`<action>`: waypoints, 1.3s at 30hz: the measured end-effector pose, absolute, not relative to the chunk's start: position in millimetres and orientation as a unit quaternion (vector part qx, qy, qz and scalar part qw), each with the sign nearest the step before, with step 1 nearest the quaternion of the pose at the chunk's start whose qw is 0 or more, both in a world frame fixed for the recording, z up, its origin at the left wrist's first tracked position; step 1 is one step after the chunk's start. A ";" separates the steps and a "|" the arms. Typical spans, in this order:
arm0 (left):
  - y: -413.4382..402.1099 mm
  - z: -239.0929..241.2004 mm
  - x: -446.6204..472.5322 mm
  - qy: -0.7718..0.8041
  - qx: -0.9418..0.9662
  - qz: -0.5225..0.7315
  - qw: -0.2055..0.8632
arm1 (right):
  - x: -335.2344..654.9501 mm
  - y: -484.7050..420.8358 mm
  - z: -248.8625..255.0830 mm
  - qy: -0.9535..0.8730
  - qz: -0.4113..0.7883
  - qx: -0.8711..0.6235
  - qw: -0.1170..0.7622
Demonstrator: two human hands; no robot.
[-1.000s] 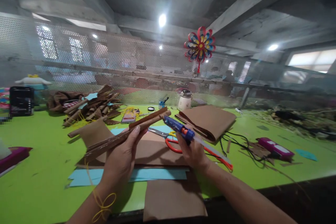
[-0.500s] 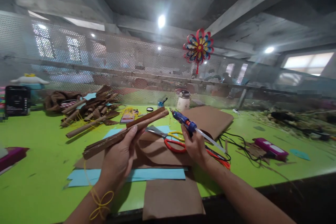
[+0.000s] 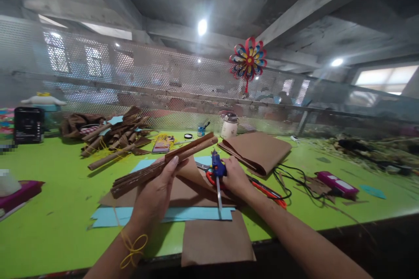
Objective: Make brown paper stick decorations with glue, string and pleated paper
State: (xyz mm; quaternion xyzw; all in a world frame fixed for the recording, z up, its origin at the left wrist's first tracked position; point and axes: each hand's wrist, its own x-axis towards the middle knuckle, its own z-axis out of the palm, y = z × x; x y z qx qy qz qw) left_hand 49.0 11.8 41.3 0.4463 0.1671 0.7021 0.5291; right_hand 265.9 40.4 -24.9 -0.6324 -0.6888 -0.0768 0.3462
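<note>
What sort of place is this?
Probably a paper-craft workshop: blue glue gun in the right hand, folded brown paper and a heap of brown rolls on the green table.

- A second ago the nozzle of the glue gun (image 3: 218, 165) was at the far end of the paper bundle (image 3: 193, 149); now it is apart from it, lower and nearer the person.
- The right hand (image 3: 237, 174) has turned the gun, which slanted toward the bundle and now points away from the person.
- The glue stick (image 3: 219, 194) slanted right over the wrist; now it points down toward the blue strips (image 3: 196, 214).
- The gun now covers part of the scissors (image 3: 202, 166).
- The raised brown flap behind the bundle no longer shows, leaving the roll (image 3: 109, 159) on the bench (image 3: 72, 205) in fuller view.
</note>
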 end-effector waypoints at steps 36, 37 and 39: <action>19.7 33.7 51.6 0.240 0.411 0.609 0.635 | 257.2 9.4 37.5 -0.642 0.416 -0.320 0.559; 19.0 34.2 51.8 0.247 0.409 0.608 0.634 | 257.0 8.2 37.2 -0.640 0.409 -0.322 0.565; 17.4 35.1 51.7 0.251 0.413 0.602 0.636 | 256.9 6.0 37.1 -0.644 0.388 -0.329 0.571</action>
